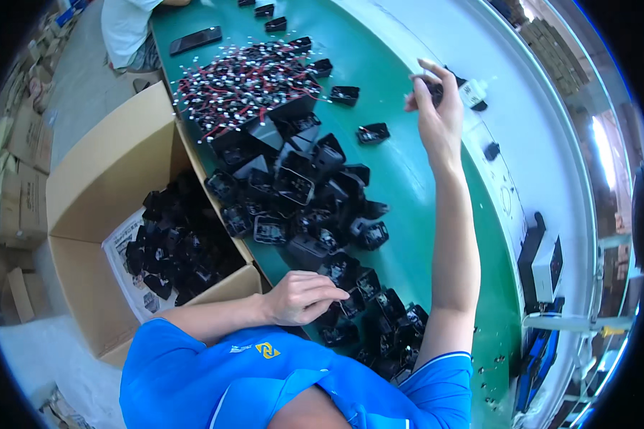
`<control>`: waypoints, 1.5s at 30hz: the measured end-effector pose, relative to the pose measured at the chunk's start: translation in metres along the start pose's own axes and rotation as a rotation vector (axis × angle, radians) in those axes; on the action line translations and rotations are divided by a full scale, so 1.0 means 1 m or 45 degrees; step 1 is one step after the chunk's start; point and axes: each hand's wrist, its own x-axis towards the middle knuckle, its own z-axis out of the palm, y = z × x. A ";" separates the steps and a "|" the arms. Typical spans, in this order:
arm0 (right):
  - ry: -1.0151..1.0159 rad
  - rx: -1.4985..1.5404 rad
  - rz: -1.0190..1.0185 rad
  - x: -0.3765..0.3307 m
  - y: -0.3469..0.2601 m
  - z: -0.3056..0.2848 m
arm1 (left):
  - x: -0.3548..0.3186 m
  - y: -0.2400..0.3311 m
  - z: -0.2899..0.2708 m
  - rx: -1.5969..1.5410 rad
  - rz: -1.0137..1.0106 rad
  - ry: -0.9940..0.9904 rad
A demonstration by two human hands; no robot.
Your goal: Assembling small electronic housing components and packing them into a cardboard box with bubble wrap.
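Observation:
My right hand (440,114) is raised over the far right edge of the green table, its fingers curled round a small dark part (433,91) that is mostly hidden. My left hand (304,297) is beside the near end of a heap of black plastic housings (286,186). Its fingers are pressed together; I cannot make out anything in them. More open black housings (390,307) lie between my arms. A single housing (373,134) stands apart, left of my right hand. Past the heap spreads a pile of red and black wires with white connectors (243,86).
On my left a cardboard box (107,179) holds more black housings. A phone (195,41) lies at the far left of the green table (401,193). A white bottle (472,93) is beyond my right hand. Another person (125,32) is at the far left.

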 end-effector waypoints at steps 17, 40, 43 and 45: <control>-0.226 0.043 -0.629 0.052 -0.024 0.255 | -0.017 -0.033 -0.048 0.132 0.098 -0.074; -0.596 -0.749 -0.903 -0.008 -0.010 0.234 | -0.015 -0.032 -0.051 -0.025 0.049 -0.117; -0.515 -0.747 -0.893 0.001 -0.029 0.195 | -0.012 -0.032 -0.049 -0.027 0.069 -0.140; -0.458 -0.800 -0.793 0.002 -0.040 0.138 | -0.011 -0.031 -0.049 0.024 0.065 -0.125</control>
